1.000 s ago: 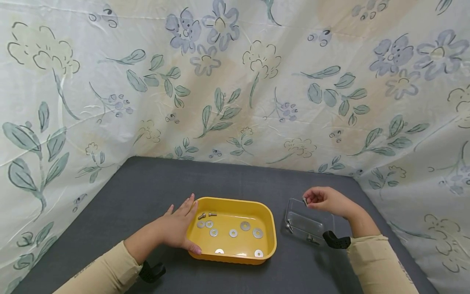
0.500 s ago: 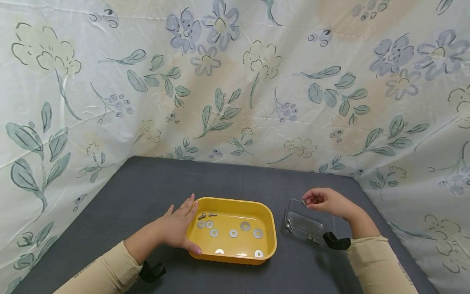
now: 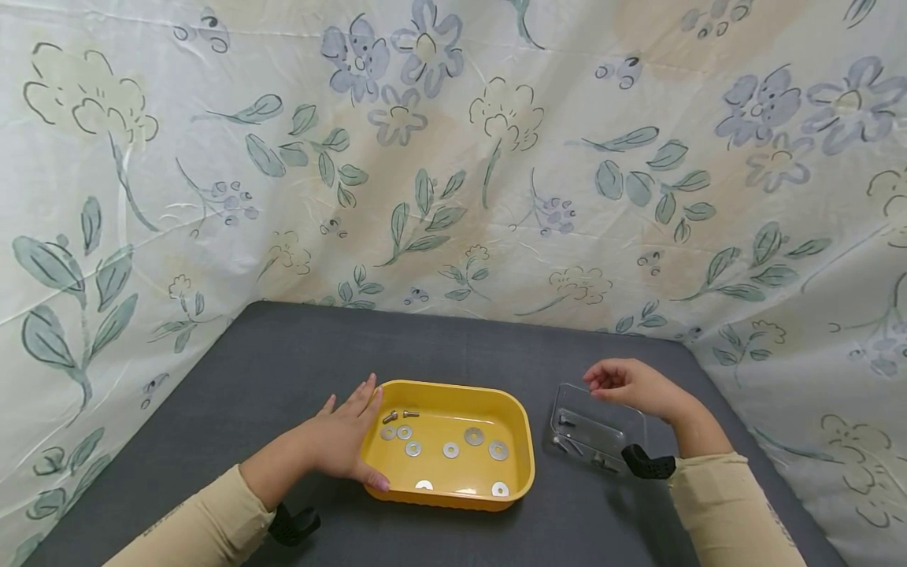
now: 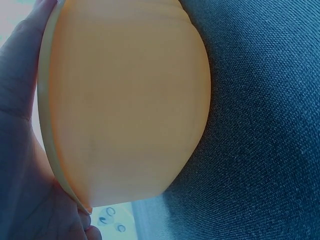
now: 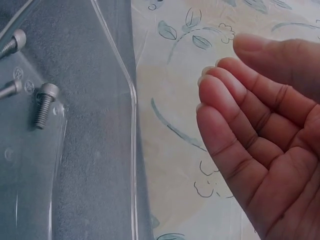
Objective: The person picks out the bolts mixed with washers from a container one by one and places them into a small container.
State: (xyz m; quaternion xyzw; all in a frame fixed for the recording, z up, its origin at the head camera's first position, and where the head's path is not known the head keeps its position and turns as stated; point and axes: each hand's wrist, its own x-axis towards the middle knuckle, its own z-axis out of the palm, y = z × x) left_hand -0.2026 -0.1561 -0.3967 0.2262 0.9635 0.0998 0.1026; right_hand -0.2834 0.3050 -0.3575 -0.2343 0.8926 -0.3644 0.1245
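Observation:
My left hand [image 3: 340, 437] lies along the left rim of a yellow tray [image 3: 453, 504], fingers spread and straight, thumb at the front corner. The left wrist view shows the tray's side wall [image 4: 125, 100] beside that hand. Two socket-head screws [image 3: 390, 416] and several washers [image 3: 473, 435] lie in the tray. Over the far edge of a clear plastic box [image 3: 627, 429] hovers my right hand [image 3: 631, 386], its fingers loosely bent and nothing between them. Several screws rest in the box, among them a short socket-head screw [image 5: 45, 105] in the right wrist view.
Dark grey cloth [image 3: 453, 335] covers the table, with the box to the right of the tray. A floral curtain [image 3: 453, 157] hangs behind and along both sides. Black straps [image 3: 648, 463] circle both wrists.
The screw pinched in my right hand a second ago has been let go, and a screw now shows near the box's left side. My left hand has stayed on the tray.

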